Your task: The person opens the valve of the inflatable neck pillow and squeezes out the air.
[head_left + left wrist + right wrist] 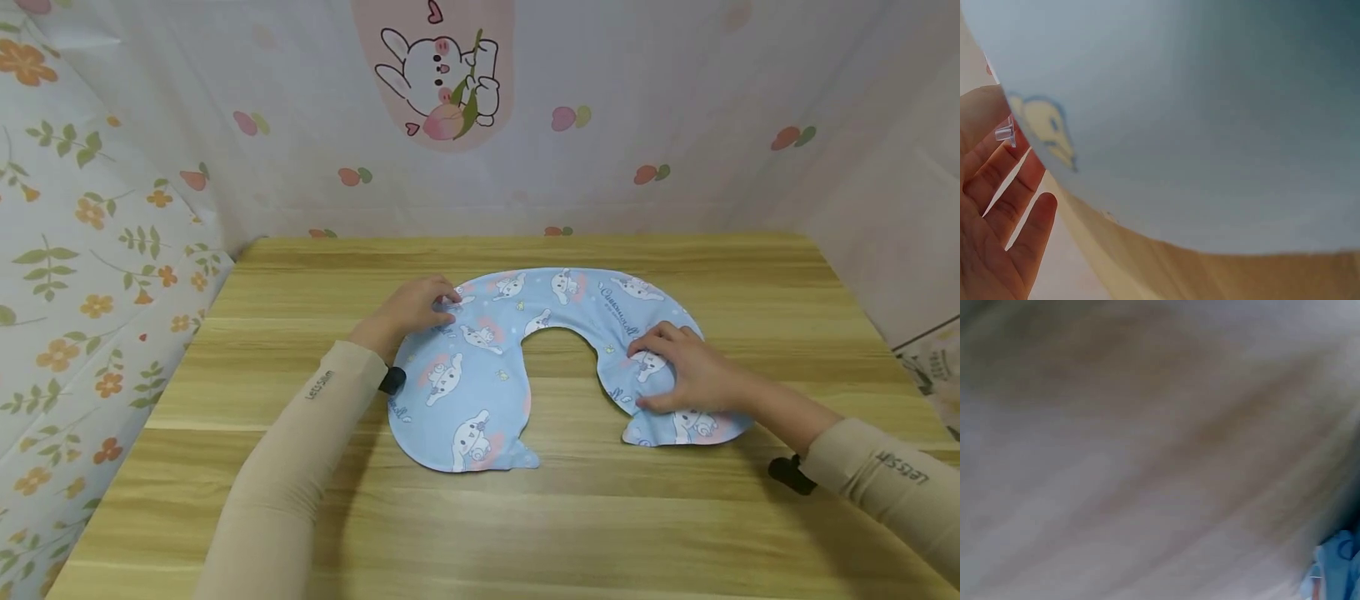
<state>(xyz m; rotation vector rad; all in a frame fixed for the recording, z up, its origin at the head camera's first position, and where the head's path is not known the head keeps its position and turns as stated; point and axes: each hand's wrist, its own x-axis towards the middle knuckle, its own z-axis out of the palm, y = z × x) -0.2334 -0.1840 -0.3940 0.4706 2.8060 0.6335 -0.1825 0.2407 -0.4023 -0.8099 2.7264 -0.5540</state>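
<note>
The U-shaped blue piece (1336, 569) is being cut off at four o'clock in the blurred right wrist view, the left hand (985, 237) at eight in its own.

A pale-blue U-shaped pillow (495, 404) printed with white long-eared characters, pink patches and darker blue lettering — set against a table (570, 533) of yellow-brown wood grain. Beige sleeves (273, 475) carry dark lettering; orange flowers and green leaves pattern the white side cloth (75, 258).
</note>
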